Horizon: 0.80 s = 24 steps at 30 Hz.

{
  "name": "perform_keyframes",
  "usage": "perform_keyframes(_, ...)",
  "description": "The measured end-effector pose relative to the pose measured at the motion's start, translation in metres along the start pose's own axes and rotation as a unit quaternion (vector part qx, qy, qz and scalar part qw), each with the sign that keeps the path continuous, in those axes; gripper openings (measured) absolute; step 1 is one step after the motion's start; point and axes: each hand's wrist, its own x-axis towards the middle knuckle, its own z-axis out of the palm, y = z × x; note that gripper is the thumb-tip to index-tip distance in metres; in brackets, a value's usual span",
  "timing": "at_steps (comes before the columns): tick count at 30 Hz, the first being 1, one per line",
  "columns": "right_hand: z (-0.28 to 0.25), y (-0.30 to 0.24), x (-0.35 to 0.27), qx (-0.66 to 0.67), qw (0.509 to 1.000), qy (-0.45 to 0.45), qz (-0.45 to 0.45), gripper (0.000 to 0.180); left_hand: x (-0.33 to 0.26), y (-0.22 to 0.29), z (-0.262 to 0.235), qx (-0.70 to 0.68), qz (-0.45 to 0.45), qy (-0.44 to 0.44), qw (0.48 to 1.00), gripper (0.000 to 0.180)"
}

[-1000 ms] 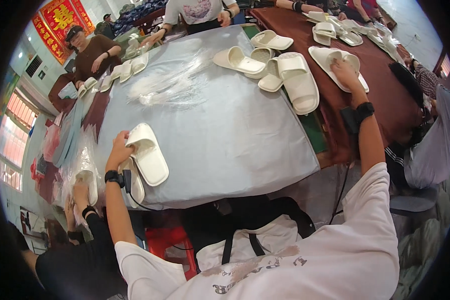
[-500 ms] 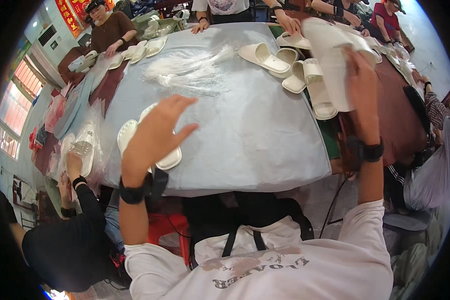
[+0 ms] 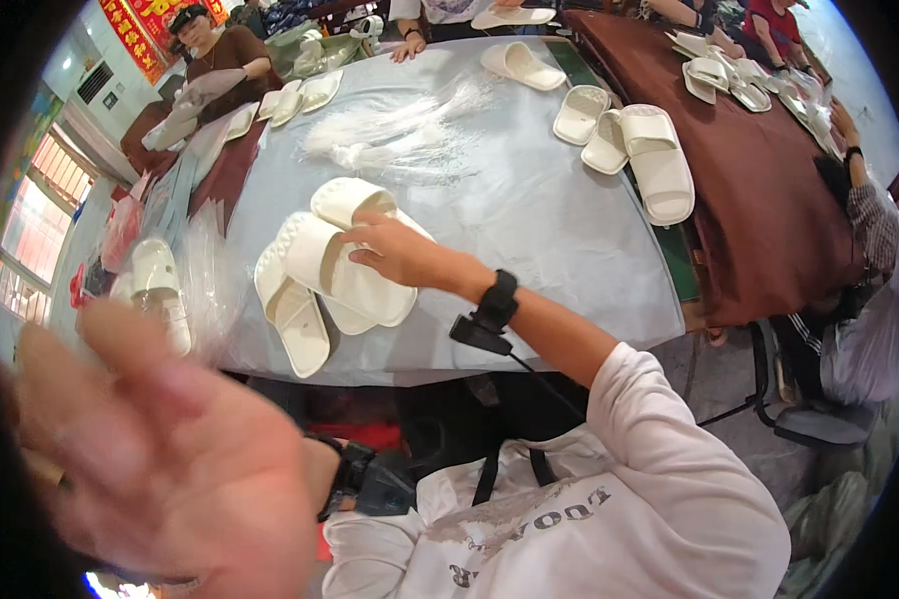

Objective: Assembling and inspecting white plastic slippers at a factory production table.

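Several cream slippers lie overlapping at the left of the covered table, among them a front slipper (image 3: pixel 390 295) with a broad quilted strap. A rear slipper (image 3: pixel 348 200) sits behind it, and a third slipper (image 3: pixel 300 334) points toward the near edge. My right hand (image 3: pixel 410 258) reaches across from the right, its fingers apart at the straps and touching the front slipper. Close to the camera at the lower left, my left hand (image 3: pixel 190 459) is raised and blurred, palm showing, fingers stretched out with nothing seen in them.
More slippers (image 3: pixel 659 165) lie along the table's right edge. Clear plastic bags (image 3: pixel 400 130) are bunched at the far middle of the pale table cover (image 3: pixel 529 290). A brown-covered table (image 3: pixel 749 200) adjoins on the right. Other people work around the tables.
My right hand has swung from the right edge to the left group, where more slippers now lie; the one it held has left the right side. My left hand has pulled back toward the lower left.
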Motion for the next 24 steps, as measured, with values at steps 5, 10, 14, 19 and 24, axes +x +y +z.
perform_keyframes(5, -0.108, -0.087, -0.006, 0.076, 0.996, 0.055, 0.006, 0.028, -0.038, 0.002, -0.014, 0.023, -0.012, 0.066, 0.997, 0.06)
perform_keyframes(10, -0.231, -0.177, -0.068, 0.049, 0.969, 0.151, -0.191, 0.089, -0.061, -0.004, -0.006, 0.014, -0.022, 0.129, 0.991, 0.062)
perform_keyframes(14, -0.257, -0.171, -0.12, 0.05, 0.934, 0.185, -0.302, 0.084, -0.075, 0.0, 0.005, -0.011, -0.046, 0.135, 0.99, 0.064)
perform_keyframes(19, -0.26, -0.164, -0.141, -0.011, 0.939, 0.184, -0.29, 0.079, -0.072, -0.002, 0.021, -0.026, -0.026, 0.137, 0.99, 0.067)
perform_keyframes(24, -0.269, -0.135, -0.175, -0.062, 0.928, 0.199, -0.309, 0.074, -0.071, -0.01, 0.01, -0.01, 0.015, 0.123, 0.992, 0.069)
